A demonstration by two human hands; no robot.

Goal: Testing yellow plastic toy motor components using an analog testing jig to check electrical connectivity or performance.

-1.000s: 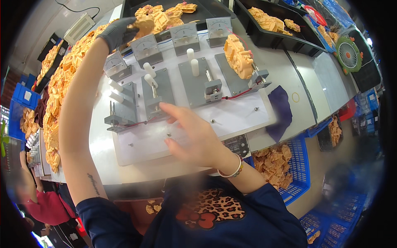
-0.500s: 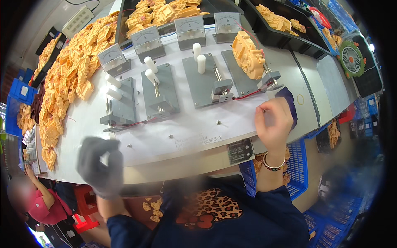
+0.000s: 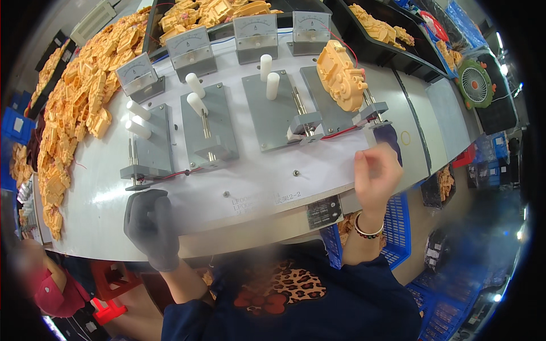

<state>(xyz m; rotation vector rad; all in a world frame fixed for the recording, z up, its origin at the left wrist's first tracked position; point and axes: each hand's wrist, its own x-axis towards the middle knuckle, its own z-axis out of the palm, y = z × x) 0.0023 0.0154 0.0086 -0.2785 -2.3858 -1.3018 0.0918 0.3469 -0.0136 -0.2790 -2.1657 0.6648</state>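
My left hand (image 3: pixel 152 227), in a dark grey glove, is curled at the front end of the leftmost grey test fixture (image 3: pixel 156 149). Its fingertips lie close to the metal pins there; whatever they hold is hidden. My right hand (image 3: pixel 378 175) is bare, its fingers bent inward and the thumb upright; I cannot make out anything in it. Just beyond it, a yellow plastic gear housing (image 3: pixel 341 77) rests tilted on the rightmost fixture (image 3: pixel 316 85), against its pin block (image 3: pixel 372 112). Two more fixtures (image 3: pixel 213 133) (image 3: pixel 266 122) with white posts bear no housing.
Analog meters (image 3: pixel 255 35) stand behind the fixtures. Yellow housings (image 3: pixel 79 108) are heaped at the left, with more in black trays (image 3: pixel 392 48) at the back. A dark blue cloth-like piece (image 3: pixel 389 136) lies by my right hand. A green fan (image 3: pixel 476 84) is at far right.
My left hand has moved away from me and right, up to the leftmost fixture's front end. My right hand stays near its place, its thumb now further from the fingers. The view has shifted slightly.
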